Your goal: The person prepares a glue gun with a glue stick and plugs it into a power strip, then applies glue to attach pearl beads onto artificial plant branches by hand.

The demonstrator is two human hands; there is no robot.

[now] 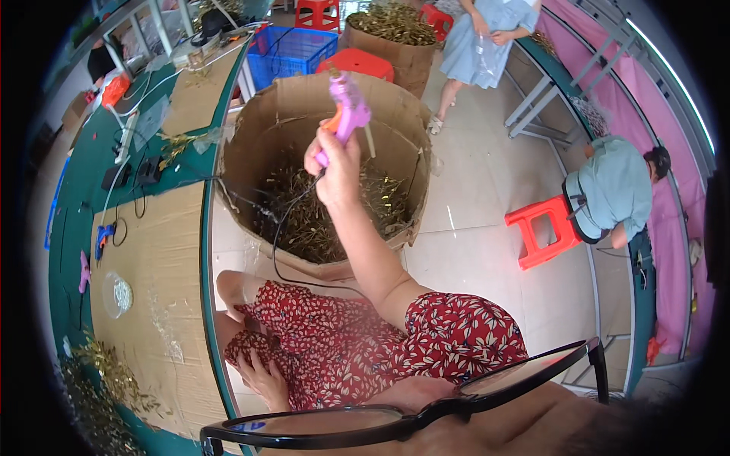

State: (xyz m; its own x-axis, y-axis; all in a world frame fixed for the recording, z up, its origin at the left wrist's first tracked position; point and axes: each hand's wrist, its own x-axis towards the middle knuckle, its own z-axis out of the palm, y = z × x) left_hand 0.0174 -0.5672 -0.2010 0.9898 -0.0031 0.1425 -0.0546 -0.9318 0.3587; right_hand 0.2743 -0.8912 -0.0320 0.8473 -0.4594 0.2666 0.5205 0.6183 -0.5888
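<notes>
My right hand (337,169) is raised over a large round cardboard bin (262,110), its fingers wrapped round the handle of a pink and orange hot glue gun (351,105). The gun's nozzle points up and away from me, and a pale glue stick (370,142) juts out of its back. From the handle a black cord (277,242) loops down toward my lap. Dried leafy stems (308,216) lie in the bottom of the bin. My left hand (264,380) rests on my red patterned dress with its fingers spread, holding nothing; part of it is in shade.
At left, a green table (74,201) carries cardboard, a blue glue gun (104,237), another pink one (84,271), a bowl of white pellets (118,295) and dried sprigs (114,372). A person sits by a red stool (544,230); another stands beyond. A blue crate (293,57) stands behind.
</notes>
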